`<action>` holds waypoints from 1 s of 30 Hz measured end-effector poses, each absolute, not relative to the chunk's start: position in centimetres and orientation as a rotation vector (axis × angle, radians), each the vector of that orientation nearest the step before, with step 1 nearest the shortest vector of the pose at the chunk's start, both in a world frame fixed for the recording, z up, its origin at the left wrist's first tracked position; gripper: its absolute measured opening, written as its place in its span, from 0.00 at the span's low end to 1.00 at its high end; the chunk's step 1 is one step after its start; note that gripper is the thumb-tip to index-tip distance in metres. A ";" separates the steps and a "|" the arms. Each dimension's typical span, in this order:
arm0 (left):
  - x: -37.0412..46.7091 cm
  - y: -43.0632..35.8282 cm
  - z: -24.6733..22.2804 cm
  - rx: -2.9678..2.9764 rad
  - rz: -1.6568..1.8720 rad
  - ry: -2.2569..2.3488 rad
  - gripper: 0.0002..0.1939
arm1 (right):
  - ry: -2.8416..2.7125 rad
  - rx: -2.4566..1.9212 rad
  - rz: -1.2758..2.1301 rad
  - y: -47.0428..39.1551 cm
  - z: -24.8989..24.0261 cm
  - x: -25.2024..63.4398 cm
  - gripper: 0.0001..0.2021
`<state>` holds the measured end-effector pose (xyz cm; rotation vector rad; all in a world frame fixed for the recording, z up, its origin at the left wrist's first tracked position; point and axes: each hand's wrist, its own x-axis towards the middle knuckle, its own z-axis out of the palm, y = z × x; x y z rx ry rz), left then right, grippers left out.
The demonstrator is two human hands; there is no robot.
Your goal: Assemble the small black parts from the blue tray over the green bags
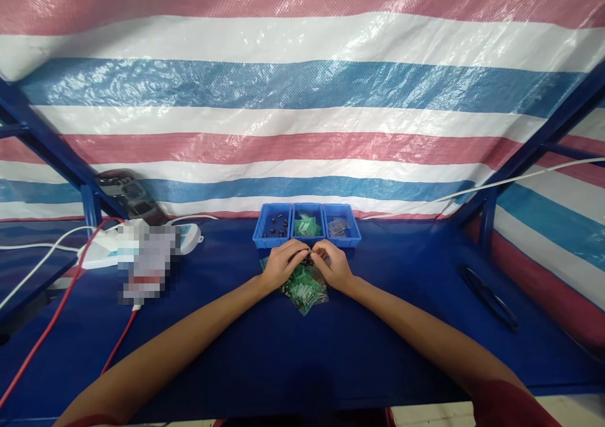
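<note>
My left hand [284,264] and my right hand [333,264] meet over a clear plastic bag [306,291] holding green pieces and small metal parts. Fingers and thumbs of both hands are pinched together around a small dark metal part [310,251], too small to name. Just beyond the fingertips stand three joined blue bins. In the left bin [271,242] lie several small dark parts. Green-tinted bags [307,226] fill part of the middle bin, and small clear bags [338,227] are in the right one.
On the left of the blue table [302,364] are a white power strip [101,250], a pixelated device and red and white cables. Black-framed glasses [489,298] lie at right. A dark object [132,194] leans at the back left, before the striped tarp [302,87].
</note>
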<state>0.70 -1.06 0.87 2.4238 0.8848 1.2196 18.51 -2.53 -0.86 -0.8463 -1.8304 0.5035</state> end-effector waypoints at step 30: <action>0.7 -0.8 0.2 2.480 1.302 0.826 0.11 | -1.831 -0.830 0.375 -2.2 -0.8 18.5 0.12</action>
